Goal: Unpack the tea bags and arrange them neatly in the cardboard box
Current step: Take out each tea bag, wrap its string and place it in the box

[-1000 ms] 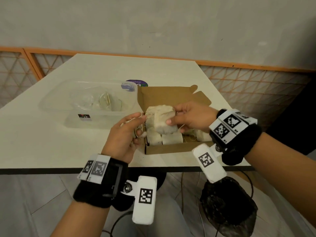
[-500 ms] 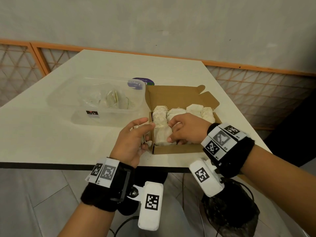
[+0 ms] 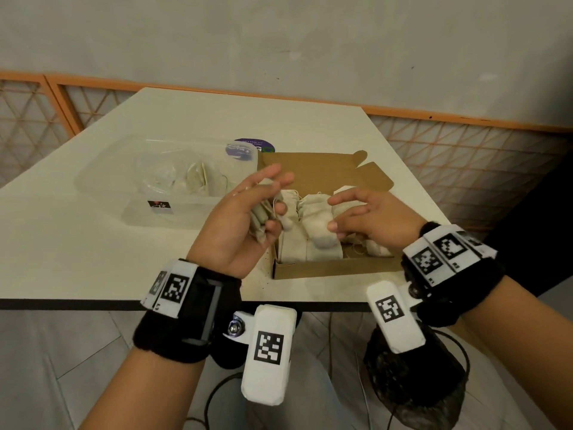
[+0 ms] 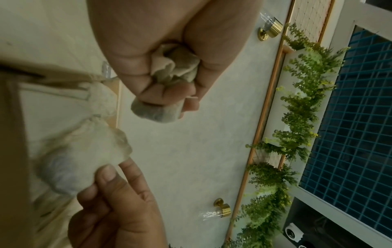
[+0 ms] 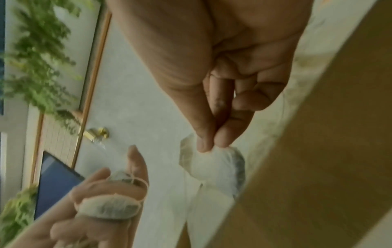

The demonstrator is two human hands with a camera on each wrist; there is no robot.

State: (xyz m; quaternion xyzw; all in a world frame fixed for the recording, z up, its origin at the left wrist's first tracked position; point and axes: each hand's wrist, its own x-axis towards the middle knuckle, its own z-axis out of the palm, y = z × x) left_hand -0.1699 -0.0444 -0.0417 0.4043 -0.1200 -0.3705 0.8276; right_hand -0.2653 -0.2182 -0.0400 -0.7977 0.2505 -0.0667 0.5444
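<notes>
Strings may snag: left hand (image 3: 240, 218) clutches spare tea bags (image 3: 263, 212), right hand (image 3: 369, 217) apparently pinches one bag (image 5: 212, 161) over the cardboard box (image 3: 335, 268).

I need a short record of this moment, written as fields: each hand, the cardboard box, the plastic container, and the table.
left hand: holds a bunch of tea bags in a curled grip, beside the box
right hand: pinches one tea bag over the box
cardboard box: open, lid flap back, tea bags inside in rows
plastic container: clear, left of the box, wrappers inside
table: light top, carries box and container
</notes>
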